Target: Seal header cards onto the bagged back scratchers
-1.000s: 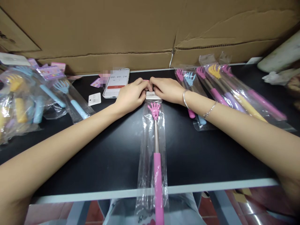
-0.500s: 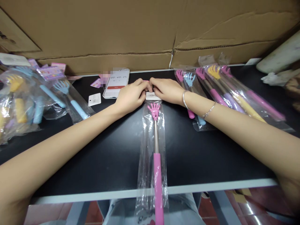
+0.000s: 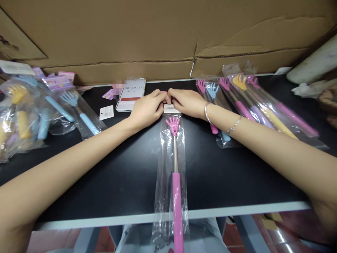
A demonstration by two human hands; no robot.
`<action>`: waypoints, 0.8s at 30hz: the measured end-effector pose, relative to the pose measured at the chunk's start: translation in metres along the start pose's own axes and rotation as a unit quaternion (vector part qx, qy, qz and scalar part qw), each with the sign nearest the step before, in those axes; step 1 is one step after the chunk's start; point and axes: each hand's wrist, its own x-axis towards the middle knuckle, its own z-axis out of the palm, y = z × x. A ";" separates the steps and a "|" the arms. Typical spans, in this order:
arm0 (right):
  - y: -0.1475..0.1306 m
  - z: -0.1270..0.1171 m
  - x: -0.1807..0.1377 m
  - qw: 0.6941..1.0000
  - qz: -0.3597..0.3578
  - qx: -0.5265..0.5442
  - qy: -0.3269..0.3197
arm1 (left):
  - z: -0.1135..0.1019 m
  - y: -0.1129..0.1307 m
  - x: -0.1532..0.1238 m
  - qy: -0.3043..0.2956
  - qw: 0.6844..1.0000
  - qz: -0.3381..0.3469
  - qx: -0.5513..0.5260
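Observation:
A pink back scratcher with a hand-shaped head lies in a clear plastic bag in front of me, its handle reaching past the table's near edge. At the bag's top sits a small white and pink header card. My left hand is closed at the card's left side, fingers curled. From the right, my right hand is closed on it too, and the fingertips of both hands meet over its top edge. Those fingertips partly cover the card.
Bagged back scratchers are heaped at left, and several more lie at right behind my forearm. A phone showing a timer lies near my left hand, beside a white tag. Cardboard walls the table's back.

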 end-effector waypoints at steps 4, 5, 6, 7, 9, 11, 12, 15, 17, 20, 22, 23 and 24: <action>-0.002 -0.001 0.000 1.000 0.002 -0.001 -0.005 | 0.000 0.000 0.000 -0.001 1.000 0.000 -0.001; -0.002 -0.001 0.000 1.000 0.002 -0.002 -0.004 | 0.000 0.000 0.000 -0.001 1.000 0.000 -0.001; -0.002 -0.001 0.000 1.000 0.002 -0.001 -0.003 | 0.000 0.000 0.000 0.000 1.000 0.001 -0.002; -0.002 -0.002 0.000 1.000 0.002 0.000 -0.003 | -0.001 0.000 0.000 0.000 1.000 0.002 -0.002; -0.002 -0.002 0.000 1.000 0.001 0.005 -0.002 | 0.000 0.000 0.000 0.002 1.000 0.004 -0.002; -0.001 -0.001 0.000 1.000 0.000 0.009 -0.002 | 0.000 -0.001 0.000 0.004 1.000 0.004 -0.002; -0.001 -0.001 0.000 1.000 -0.001 0.010 0.000 | 0.000 -0.001 0.000 0.004 1.000 0.004 -0.003; 0.000 -0.001 -0.001 1.000 -0.006 0.014 0.006 | 0.000 -0.001 0.000 0.003 1.000 0.006 -0.002; -0.001 -0.001 -0.001 1.000 -0.007 0.015 0.005 | 0.000 -0.001 0.000 0.003 1.000 0.006 -0.001; -0.001 -0.002 -0.001 1.000 -0.002 0.015 0.000 | 0.000 -0.001 0.000 0.001 1.000 0.005 0.001; -0.001 -0.002 -0.001 1.000 -0.001 0.015 -0.001 | 0.000 -0.001 0.000 0.000 1.000 0.005 0.001; -0.001 -0.002 -0.001 1.000 -0.001 0.015 0.000 | 0.000 -0.001 0.000 0.000 1.000 0.006 0.000; -0.001 -0.002 -0.001 1.000 -0.001 0.015 0.000 | 0.000 -0.001 0.000 0.000 1.000 0.006 0.000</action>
